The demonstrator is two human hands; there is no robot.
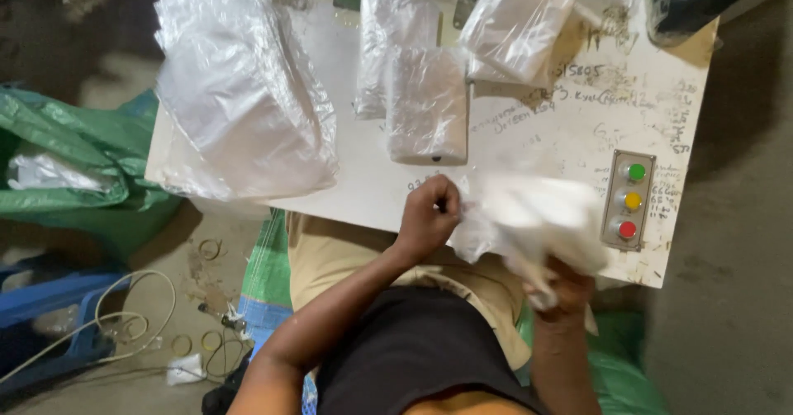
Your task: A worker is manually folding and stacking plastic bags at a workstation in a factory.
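Two bare hands work at the near edge of the worktop (pixel 529 147), both on one crumpled white plastic bag (pixel 533 217). Left hand (pixel 429 213) sits just over the edge, its fingers (pixel 446 203) curled together and pinching the bag's left end. Right hand (pixel 566 287) is lower, off the worktop edge and closer to the body, gripping the bag's underside; its fingers are mostly hidden behind the blurred plastic, so how tightly they close cannot be told, though they do hold the bag. The bag lies between the two hands, its long axis running from the left hand down and right toward the right hand, and part of it rests over the worktop edge.

Just right of the bag a small metal panel (pixel 628 200) carries three round buttons in a column, green, yellow and red. Beyond the left hand, near the middle of the worktop, lies a flat packet in clear wrap (pixel 428 105), with a second clear packet (pixel 388 27) touching it behind. Farther right another clear-wrapped bundle (pixel 516 23) leans tilted. A large heap of loose clear bags (pixel 239 93) overhangs the far left corner. On the floor to the left lie a green sack (pixel 74 147) and a pale cable (pixel 124 316)
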